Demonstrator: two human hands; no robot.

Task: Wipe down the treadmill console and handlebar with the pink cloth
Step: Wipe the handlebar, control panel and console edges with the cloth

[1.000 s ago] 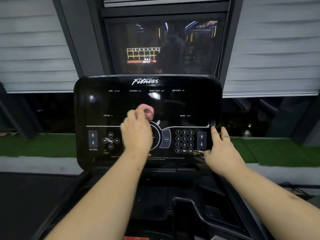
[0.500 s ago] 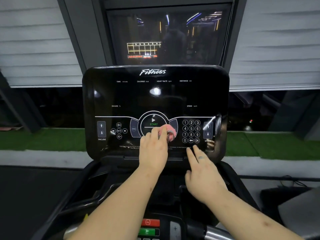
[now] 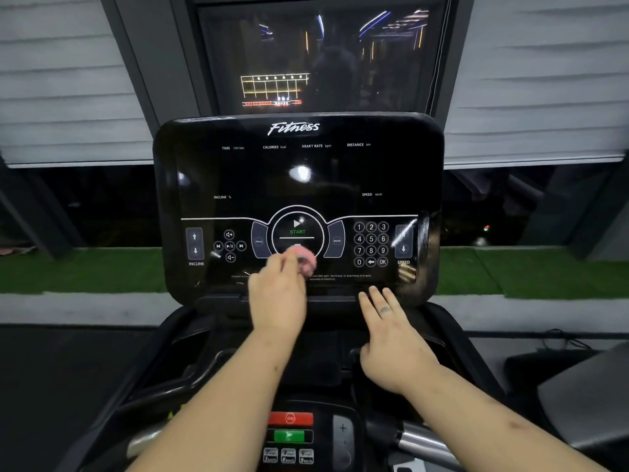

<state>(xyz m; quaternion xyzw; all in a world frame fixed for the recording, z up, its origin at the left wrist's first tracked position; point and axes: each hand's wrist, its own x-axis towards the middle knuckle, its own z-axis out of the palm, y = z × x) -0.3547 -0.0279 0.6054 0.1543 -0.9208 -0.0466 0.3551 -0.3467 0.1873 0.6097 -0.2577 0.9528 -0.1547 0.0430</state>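
The glossy black treadmill console (image 3: 299,178) stands upright in front of me, with a START dial and a number pad low on its face. My left hand (image 3: 277,301) grips a bunched pink cloth (image 3: 308,264) and presses it against the console just under the START dial. Most of the cloth is hidden under my fingers. My right hand (image 3: 391,335) lies flat with straight fingers, its tips touching the console's bottom edge below the number pad. The silver and black handlebar (image 3: 425,444) crosses the bottom of the view under my forearms.
A lower control panel with a red stop button (image 3: 290,418) and a green button (image 3: 289,436) sits between my forearms. Behind the console is a dark window (image 3: 316,56) with reflections, grey blinds on both sides, and a green turf strip (image 3: 85,270).
My left hand slid the cloth from the upper middle of the console down to below the START dial. My right hand left the console's right edge and settled at its bottom edge.
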